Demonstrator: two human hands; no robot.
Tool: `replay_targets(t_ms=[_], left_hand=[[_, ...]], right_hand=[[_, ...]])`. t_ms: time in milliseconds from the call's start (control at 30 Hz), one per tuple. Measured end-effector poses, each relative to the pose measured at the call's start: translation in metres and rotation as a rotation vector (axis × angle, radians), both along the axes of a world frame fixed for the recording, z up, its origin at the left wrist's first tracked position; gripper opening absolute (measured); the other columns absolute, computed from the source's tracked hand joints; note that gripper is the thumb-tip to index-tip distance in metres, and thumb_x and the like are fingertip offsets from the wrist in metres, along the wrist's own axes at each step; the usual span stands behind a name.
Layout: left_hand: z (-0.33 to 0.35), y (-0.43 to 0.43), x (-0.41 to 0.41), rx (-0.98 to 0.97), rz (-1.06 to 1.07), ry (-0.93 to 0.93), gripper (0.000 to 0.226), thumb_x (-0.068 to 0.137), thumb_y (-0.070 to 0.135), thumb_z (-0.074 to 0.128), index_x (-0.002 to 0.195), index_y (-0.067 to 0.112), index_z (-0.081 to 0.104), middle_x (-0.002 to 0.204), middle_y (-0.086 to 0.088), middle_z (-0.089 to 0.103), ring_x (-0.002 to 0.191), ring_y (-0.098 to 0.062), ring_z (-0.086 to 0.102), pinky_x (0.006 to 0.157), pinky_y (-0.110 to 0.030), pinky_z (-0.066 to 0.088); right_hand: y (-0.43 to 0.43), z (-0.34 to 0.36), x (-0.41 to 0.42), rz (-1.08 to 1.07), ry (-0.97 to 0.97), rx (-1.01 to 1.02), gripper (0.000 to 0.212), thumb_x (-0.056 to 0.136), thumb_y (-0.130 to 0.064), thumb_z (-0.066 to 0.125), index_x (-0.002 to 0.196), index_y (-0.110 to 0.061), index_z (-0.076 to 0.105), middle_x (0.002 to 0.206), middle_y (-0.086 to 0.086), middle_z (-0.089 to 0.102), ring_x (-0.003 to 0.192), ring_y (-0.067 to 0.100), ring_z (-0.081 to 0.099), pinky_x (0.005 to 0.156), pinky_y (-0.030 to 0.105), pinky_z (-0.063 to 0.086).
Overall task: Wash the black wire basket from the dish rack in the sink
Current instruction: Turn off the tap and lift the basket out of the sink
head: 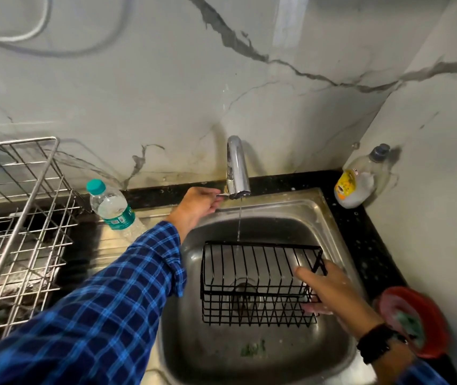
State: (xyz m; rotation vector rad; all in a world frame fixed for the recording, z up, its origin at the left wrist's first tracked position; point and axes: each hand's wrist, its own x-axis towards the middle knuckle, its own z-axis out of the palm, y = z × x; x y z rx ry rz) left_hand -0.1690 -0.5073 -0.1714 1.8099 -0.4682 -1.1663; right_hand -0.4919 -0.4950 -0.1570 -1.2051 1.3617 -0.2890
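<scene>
The black wire basket (252, 282) hangs inside the steel sink (318, 207), over the drain. My right hand (330, 293) grips its right end, fingers wrapped around the wires. A thin stream of water falls from the chrome tap (237, 168) onto the basket's far rim. My left hand (198, 205), sleeved in blue plaid, reaches to the tap and pinches its small lever at the spout's base.
A steel dish rack (19, 218) stands on the left. A plastic water bottle (110, 204) with a teal cap sits by the sink's left edge. A dish soap bottle (360, 179) stands in the back right corner. A red bowl (413, 320) with a green scrubber sits at right.
</scene>
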Motion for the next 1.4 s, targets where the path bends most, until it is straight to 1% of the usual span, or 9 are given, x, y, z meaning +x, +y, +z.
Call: replay_targets(t_ms=[233, 433, 633, 767, 867, 1033, 1167, 1267, 1400], left_hand=[[0.007, 0.008, -0.008, -0.002, 0.075, 0.026, 0.031, 0.097, -0.004, 0.056, 0.125, 0.006, 0.062, 0.119, -0.009, 0.069, 0.11, -0.019, 0.067, 0.098, -0.032, 0.055], [0.013, 0.01, -0.011, -0.074, 0.115, 0.024, 0.031, 0.097, -0.006, 0.055, 0.126, 0.004, 0.062, 0.122, -0.012, 0.069, 0.11, -0.02, 0.067, 0.092, -0.027, 0.057], [0.035, 0.001, -0.034, -0.136, -0.221, -0.146, 0.037, 0.095, -0.008, 0.056, 0.125, 0.012, 0.064, 0.123, -0.004, 0.069, 0.107, -0.007, 0.066, 0.09, -0.022, 0.056], [0.044, 0.013, -0.036, -0.104, -0.341, -0.162, 0.065, 0.096, -0.009, 0.051, 0.154, 0.014, 0.032, 0.138, 0.008, 0.053, 0.133, -0.014, 0.053, 0.11, -0.033, 0.045], [0.037, 0.033, -0.036, -0.047, -0.344, -0.242, 0.066, 0.096, 0.013, 0.06, 0.155, 0.02, 0.031, 0.149, 0.003, 0.052, 0.133, -0.015, 0.052, 0.115, -0.046, 0.041], [0.04, 0.111, -0.04, 0.14, -0.227, -0.386, 0.045, 0.102, 0.045, 0.048, 0.143, 0.028, 0.047, 0.124, -0.004, 0.064, 0.101, -0.019, 0.066, 0.094, -0.047, 0.058], [0.057, 0.189, -0.062, 0.29, -0.138, 0.022, 0.097, 0.077, 0.087, 0.035, 0.153, 0.026, 0.032, 0.135, -0.02, 0.058, 0.096, -0.03, 0.073, 0.076, -0.041, 0.062], [0.085, 0.22, -0.072, 0.15, -0.13, 0.195, 0.11, 0.066, 0.095, 0.032, 0.154, 0.029, 0.032, 0.138, -0.024, 0.056, 0.094, -0.035, 0.073, 0.071, -0.039, 0.062], [0.156, 0.254, -0.069, -0.105, -0.089, 0.03, 0.065, 0.094, 0.072, 0.034, 0.14, 0.029, 0.048, 0.138, -0.015, 0.059, 0.108, -0.026, 0.069, 0.085, -0.051, 0.061]], right_hand=[[0.006, 0.009, 0.0, 0.022, 0.019, 0.013, 0.097, 0.084, -0.038, 0.077, 0.159, -0.021, 0.017, 0.161, 0.012, 0.024, 0.084, 0.013, 0.057, 0.08, 0.04, 0.063], [0.008, 0.012, 0.003, 0.023, 0.03, 0.006, 0.095, 0.084, -0.036, 0.077, 0.159, -0.023, 0.018, 0.162, 0.01, 0.022, 0.095, 0.018, 0.056, 0.079, 0.039, 0.063], [0.006, 0.007, 0.001, 0.033, 0.059, -0.001, 0.096, 0.083, -0.041, 0.076, 0.159, -0.025, 0.018, 0.163, 0.009, 0.021, 0.081, 0.013, 0.058, 0.082, 0.039, 0.062], [0.007, 0.007, 0.0, 0.016, 0.045, -0.03, 0.097, 0.083, -0.039, 0.077, 0.158, -0.026, 0.017, 0.164, 0.007, 0.018, 0.098, 0.019, 0.056, 0.079, 0.037, 0.063], [0.009, 0.007, -0.002, 0.015, 0.026, -0.029, 0.099, 0.082, -0.04, 0.077, 0.159, -0.025, 0.017, 0.165, 0.007, 0.017, 0.095, 0.018, 0.057, 0.081, 0.037, 0.062], [0.015, 0.016, -0.01, 0.026, -0.05, -0.062, 0.104, 0.079, -0.041, 0.079, 0.159, -0.023, 0.015, 0.162, 0.011, 0.023, 0.111, 0.024, 0.057, 0.069, 0.031, 0.062], [0.027, 0.03, -0.016, 0.002, -0.093, -0.081, 0.118, 0.056, -0.061, 0.088, 0.153, -0.025, 0.031, 0.148, 0.01, 0.047, 0.095, 0.023, 0.074, 0.08, 0.045, 0.062], [0.041, 0.051, -0.004, 0.029, -0.15, -0.107, 0.079, 0.076, -0.035, 0.085, 0.142, -0.02, 0.044, 0.139, 0.012, 0.054, 0.097, 0.028, 0.072, 0.08, 0.05, 0.06], [0.063, 0.104, 0.015, 0.08, -0.28, -0.332, 0.054, 0.074, -0.025, 0.086, 0.116, -0.03, 0.053, 0.115, 0.006, 0.057, 0.094, 0.024, 0.063, 0.06, 0.044, 0.061]])
